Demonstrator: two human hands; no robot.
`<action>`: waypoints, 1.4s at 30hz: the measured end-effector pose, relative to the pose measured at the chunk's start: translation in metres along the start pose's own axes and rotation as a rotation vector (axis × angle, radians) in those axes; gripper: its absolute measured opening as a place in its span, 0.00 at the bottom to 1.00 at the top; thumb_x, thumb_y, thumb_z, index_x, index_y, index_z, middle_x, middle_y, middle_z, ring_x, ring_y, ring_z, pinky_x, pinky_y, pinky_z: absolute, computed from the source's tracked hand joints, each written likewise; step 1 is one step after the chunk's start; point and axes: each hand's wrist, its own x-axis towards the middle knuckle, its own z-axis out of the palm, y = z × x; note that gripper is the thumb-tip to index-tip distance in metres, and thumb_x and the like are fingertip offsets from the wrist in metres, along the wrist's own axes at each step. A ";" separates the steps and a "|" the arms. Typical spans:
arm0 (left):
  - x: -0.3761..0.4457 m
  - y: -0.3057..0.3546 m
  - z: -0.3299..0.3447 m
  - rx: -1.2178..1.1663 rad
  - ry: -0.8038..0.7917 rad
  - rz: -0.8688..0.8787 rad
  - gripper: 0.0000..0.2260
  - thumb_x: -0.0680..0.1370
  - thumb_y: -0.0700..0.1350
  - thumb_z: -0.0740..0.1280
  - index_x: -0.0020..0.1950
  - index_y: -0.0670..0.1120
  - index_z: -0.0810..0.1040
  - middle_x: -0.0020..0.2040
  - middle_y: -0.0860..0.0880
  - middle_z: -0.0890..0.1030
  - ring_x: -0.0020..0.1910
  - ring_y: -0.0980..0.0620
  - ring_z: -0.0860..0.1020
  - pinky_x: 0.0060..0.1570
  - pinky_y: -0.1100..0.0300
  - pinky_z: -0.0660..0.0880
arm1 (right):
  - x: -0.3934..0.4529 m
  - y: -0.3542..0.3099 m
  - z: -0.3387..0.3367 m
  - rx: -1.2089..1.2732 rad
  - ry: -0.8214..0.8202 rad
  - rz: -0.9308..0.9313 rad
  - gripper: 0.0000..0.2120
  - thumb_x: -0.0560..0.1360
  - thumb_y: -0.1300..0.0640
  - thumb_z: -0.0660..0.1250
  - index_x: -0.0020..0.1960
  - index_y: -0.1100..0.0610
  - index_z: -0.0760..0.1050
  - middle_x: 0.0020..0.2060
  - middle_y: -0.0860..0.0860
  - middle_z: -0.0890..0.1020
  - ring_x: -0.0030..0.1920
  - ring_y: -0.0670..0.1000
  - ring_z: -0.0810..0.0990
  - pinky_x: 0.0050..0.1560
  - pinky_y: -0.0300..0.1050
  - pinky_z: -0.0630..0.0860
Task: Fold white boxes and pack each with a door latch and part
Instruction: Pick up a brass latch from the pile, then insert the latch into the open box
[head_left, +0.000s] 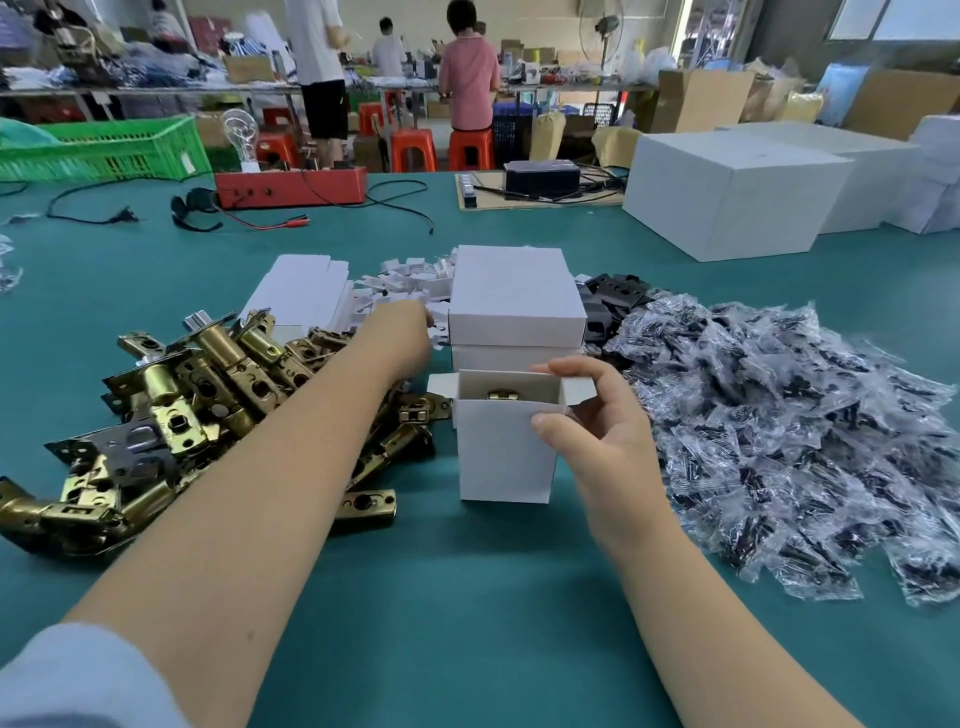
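right hand (597, 447) gripping upright open white box (501, 457)

Bare table (467, 597) lies before the open box (504, 452); latch pile (171, 415) crowds its left, bagged parts (779, 441) its right, stacked boxes (517, 306) behind.

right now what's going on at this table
A person is packing door latches into small white boxes. The right hand holds an open box upright on the green table, thumb on its front edge and fingers on the back wall; a brass latch already sits inside. The left hand reaches forward to the pile of small white parts; its grip is hidden. Loose latches lie on the left, bagged parts on the right, closed boxes behind.
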 end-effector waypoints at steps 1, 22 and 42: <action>0.005 0.001 0.002 0.055 -0.053 -0.003 0.13 0.77 0.36 0.65 0.61 0.40 0.78 0.59 0.40 0.80 0.56 0.42 0.78 0.51 0.54 0.75 | 0.000 0.000 0.000 0.002 0.001 0.005 0.16 0.65 0.64 0.65 0.50 0.49 0.74 0.30 0.36 0.79 0.31 0.35 0.74 0.32 0.28 0.70; 0.019 0.003 0.008 0.128 0.122 -0.041 0.11 0.76 0.35 0.63 0.56 0.42 0.78 0.55 0.40 0.80 0.53 0.40 0.78 0.47 0.53 0.74 | -0.002 0.004 0.002 -0.008 0.016 0.041 0.15 0.65 0.62 0.65 0.51 0.50 0.74 0.28 0.38 0.76 0.29 0.36 0.72 0.31 0.28 0.69; -0.133 0.063 -0.024 -0.889 0.403 0.453 0.08 0.82 0.42 0.61 0.54 0.54 0.77 0.46 0.55 0.82 0.44 0.56 0.79 0.44 0.66 0.75 | -0.001 0.000 0.004 -0.018 -0.001 0.017 0.16 0.66 0.60 0.65 0.53 0.49 0.72 0.30 0.34 0.78 0.32 0.34 0.75 0.37 0.28 0.72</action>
